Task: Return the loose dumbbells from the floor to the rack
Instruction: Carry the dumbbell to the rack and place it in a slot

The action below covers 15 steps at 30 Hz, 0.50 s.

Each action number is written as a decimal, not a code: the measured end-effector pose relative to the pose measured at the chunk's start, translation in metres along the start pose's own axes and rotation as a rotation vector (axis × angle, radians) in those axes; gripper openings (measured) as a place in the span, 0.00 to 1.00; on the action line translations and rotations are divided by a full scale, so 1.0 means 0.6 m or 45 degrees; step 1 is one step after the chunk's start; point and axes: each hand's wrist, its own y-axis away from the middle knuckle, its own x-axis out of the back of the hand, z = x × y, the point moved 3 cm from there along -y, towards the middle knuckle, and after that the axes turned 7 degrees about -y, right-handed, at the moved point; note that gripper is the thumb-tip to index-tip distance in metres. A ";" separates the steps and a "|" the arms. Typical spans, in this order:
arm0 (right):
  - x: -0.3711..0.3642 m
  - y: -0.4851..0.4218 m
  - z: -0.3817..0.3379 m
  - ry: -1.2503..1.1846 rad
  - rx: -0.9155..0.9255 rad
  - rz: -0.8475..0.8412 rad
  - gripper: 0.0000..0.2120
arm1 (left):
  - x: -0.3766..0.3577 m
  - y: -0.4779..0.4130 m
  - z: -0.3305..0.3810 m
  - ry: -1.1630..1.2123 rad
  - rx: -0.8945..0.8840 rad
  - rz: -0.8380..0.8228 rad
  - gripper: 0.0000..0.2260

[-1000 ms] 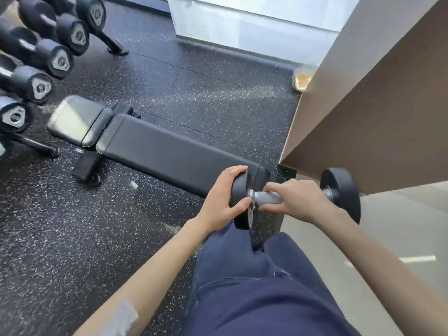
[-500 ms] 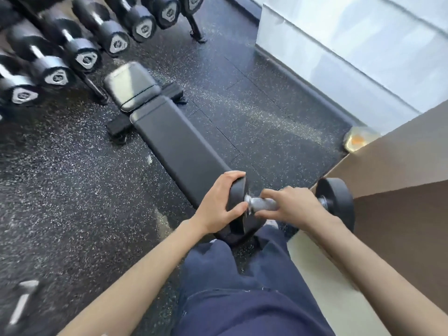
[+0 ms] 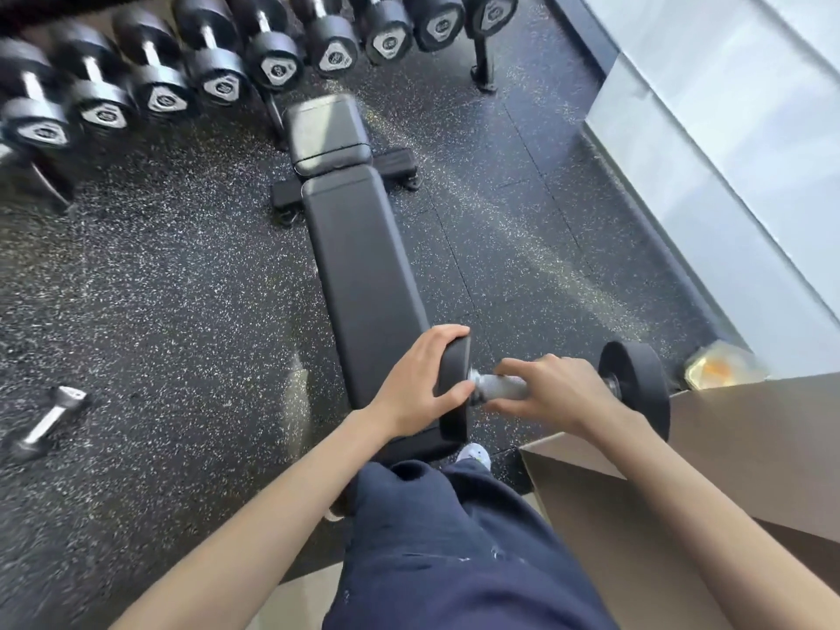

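Right hand (image 3: 552, 391) curled around dumbbell (image 3: 636, 384) handle, left hand (image 3: 418, 379) cupped over its near head (fingers wrapping the rim). Far rack (image 3: 479, 61) blurred, cut off.

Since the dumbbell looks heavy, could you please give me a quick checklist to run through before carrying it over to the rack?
1. Right hand wrapped around the handle of the carried dumbbell: ok.
2. Left hand steadying the near weight head: ok.
3. Dumbbell clear of the floor: ok, held above the bench end.
4. Straight path to the rack: not ok, the bench lies lengthwise in between; go around it.
5. Floor to the left free of trip hazards: not ok, a small dumbbell lies loose there.
6. Free slot on the rack: cannot tell, the row is blurred and partly out of frame.
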 end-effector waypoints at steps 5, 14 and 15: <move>0.017 0.004 0.058 0.029 -0.001 -0.015 0.23 | -0.032 -0.035 0.032 0.014 0.014 0.023 0.31; 0.048 0.000 0.112 -0.041 -0.105 0.064 0.22 | -0.046 -0.110 0.057 0.009 -0.008 0.003 0.31; 0.048 0.000 0.113 -0.054 -0.108 0.072 0.22 | -0.043 -0.116 0.058 0.007 -0.023 0.001 0.31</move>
